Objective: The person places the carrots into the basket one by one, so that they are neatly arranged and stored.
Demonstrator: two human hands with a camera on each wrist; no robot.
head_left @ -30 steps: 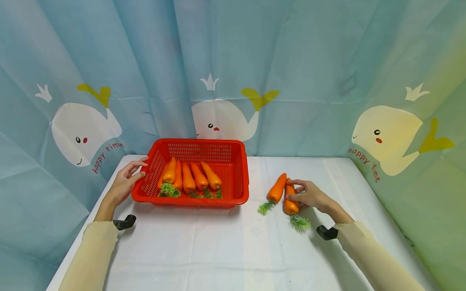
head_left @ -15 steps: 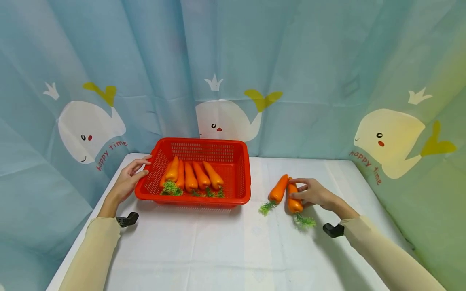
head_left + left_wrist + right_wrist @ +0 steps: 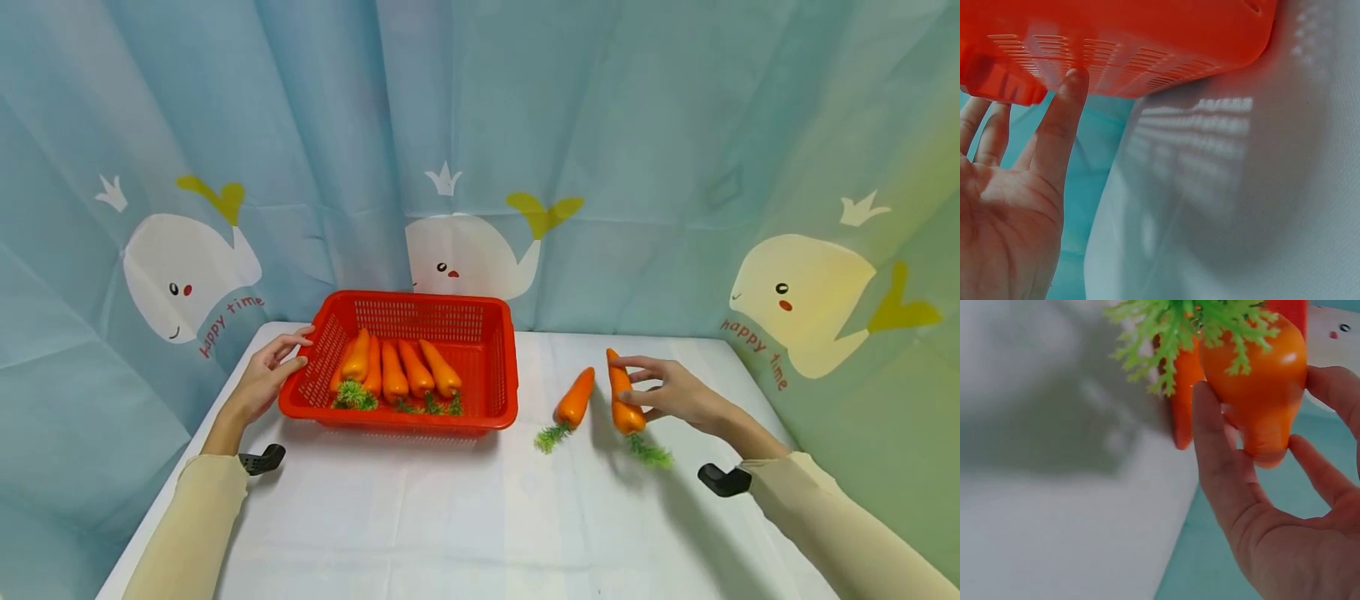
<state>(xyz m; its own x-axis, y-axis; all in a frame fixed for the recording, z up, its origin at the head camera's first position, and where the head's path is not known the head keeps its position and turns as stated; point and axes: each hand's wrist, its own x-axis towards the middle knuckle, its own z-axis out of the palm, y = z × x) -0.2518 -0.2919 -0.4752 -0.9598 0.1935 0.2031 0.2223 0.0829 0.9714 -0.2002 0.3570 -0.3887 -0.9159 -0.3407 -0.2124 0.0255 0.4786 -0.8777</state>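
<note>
Right of centre, the right hand (image 3: 670, 394) pinches a carrot (image 3: 622, 403) just above the table (image 3: 480, 517) (fingertips only), so it could slip. The left hand (image 3: 264, 382), fingers straight, rests against the red basket (image 3: 397, 421) at centre left.

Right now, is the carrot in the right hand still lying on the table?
No: the right hand grips the carrot lifted off the table, its leafy end hanging down, while the other carrot lies flat.
</note>
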